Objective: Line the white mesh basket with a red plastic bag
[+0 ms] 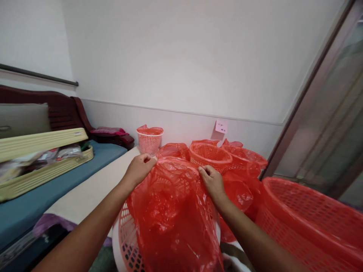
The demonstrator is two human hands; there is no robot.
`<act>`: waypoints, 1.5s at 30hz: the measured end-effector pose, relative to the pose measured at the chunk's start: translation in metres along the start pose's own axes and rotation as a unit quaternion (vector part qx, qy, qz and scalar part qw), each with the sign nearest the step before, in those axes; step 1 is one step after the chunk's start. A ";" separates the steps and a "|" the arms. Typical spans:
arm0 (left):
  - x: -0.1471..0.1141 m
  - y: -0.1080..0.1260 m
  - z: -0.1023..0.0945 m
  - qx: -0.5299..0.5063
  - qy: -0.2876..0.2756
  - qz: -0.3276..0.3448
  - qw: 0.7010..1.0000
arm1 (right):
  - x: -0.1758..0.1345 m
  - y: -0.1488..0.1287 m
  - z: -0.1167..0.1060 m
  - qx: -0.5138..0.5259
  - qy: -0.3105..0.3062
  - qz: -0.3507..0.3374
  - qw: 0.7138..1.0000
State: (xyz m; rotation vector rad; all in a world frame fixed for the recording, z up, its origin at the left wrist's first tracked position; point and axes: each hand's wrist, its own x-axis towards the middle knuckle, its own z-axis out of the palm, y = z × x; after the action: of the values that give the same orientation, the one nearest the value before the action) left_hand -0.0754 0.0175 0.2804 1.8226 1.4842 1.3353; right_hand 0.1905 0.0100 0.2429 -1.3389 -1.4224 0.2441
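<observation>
Head view shows the left hand (139,166) and right hand (212,180) pinching a red plastic bag (172,211) partly draped over the near basket (127,241), its rim uncovered, while a lined small basket (149,141) stands behind.

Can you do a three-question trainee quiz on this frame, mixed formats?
1. True or false: both hands grip the red plastic bag over the nearest basket.
2. Multiple choice: where is the small lined basket? A) on the blue mattress B) against the wall on the pale surface C) inside the case
3. Fill in: the yellow case lies ___ (open/shut).

Key:
1. True: left hand and right hand pinch its top edge.
2. B
3. open
</observation>
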 end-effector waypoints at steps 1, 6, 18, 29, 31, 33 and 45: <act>-0.001 0.000 0.000 0.000 0.000 -0.001 1.000 | 0.000 0.000 0.000 0.004 -0.004 -0.001 1.000; -0.003 -0.002 -0.003 0.026 0.040 0.001 0.999 | 0.000 -0.005 0.001 0.016 -0.020 -0.011 1.000; -0.011 -0.002 -0.002 0.003 0.083 -0.009 0.997 | 0.003 0.001 0.000 0.021 0.003 -0.006 1.000; -0.029 0.006 0.004 0.026 0.065 0.044 0.997 | -0.006 0.006 -0.006 -0.017 0.005 -0.036 0.999; -0.031 0.007 0.004 0.027 0.048 0.053 0.997 | -0.007 0.006 -0.006 -0.021 0.006 -0.040 0.999; -0.032 0.006 0.003 0.029 0.038 0.052 0.997 | -0.008 0.007 -0.006 -0.023 0.007 -0.043 0.999; -0.031 0.008 0.004 0.083 -0.024 0.111 0.990 | -0.015 0.003 -0.006 0.005 -0.002 -0.068 0.998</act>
State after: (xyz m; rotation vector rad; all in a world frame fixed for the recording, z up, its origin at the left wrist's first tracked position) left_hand -0.0673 -0.0128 0.2722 2.1644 1.4379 1.2908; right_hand 0.1935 -0.0038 0.2349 -1.2293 -1.5063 0.1634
